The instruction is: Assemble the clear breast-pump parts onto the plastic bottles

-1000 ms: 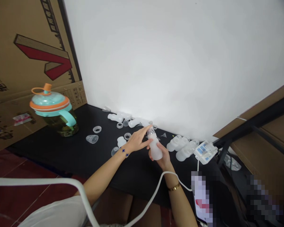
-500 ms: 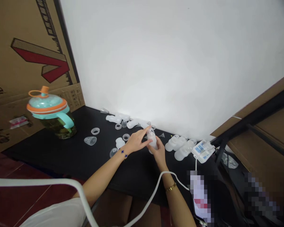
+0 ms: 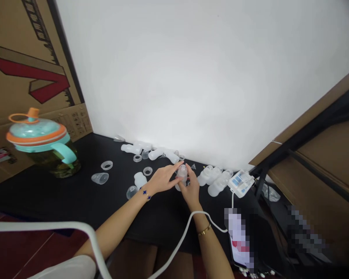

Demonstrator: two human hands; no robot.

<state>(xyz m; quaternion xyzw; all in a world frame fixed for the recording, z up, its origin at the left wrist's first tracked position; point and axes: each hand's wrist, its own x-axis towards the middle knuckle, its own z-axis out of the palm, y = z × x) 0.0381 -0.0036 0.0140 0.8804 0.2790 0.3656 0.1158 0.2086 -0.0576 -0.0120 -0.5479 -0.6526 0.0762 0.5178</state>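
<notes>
My right hand (image 3: 191, 188) is closed round a small white baby bottle (image 3: 182, 174) with a clear dome cap, held above the black table. My left hand (image 3: 164, 177) grips the same bottle from the left, its thumb on the side and its fingers reaching the cap. Left of the hands lie a loose white bottle body (image 3: 140, 180), a clear cap (image 3: 132, 192) and a clear ring (image 3: 147, 171). To the right, several capped bottles (image 3: 218, 183) lie on their sides.
More white bottle bodies (image 3: 130, 149) lie along the wall. A second ring (image 3: 106, 165) and a clear cap (image 3: 100, 178) are farther left, near a large lidded jug (image 3: 43, 143). At right are a white box (image 3: 241, 183), a phone (image 3: 239, 242) and a white cable (image 3: 189, 234).
The view has turned slightly, so things sit farther left. My right fingers have come up the bottle towards its cap, while my left hand stays on it.
</notes>
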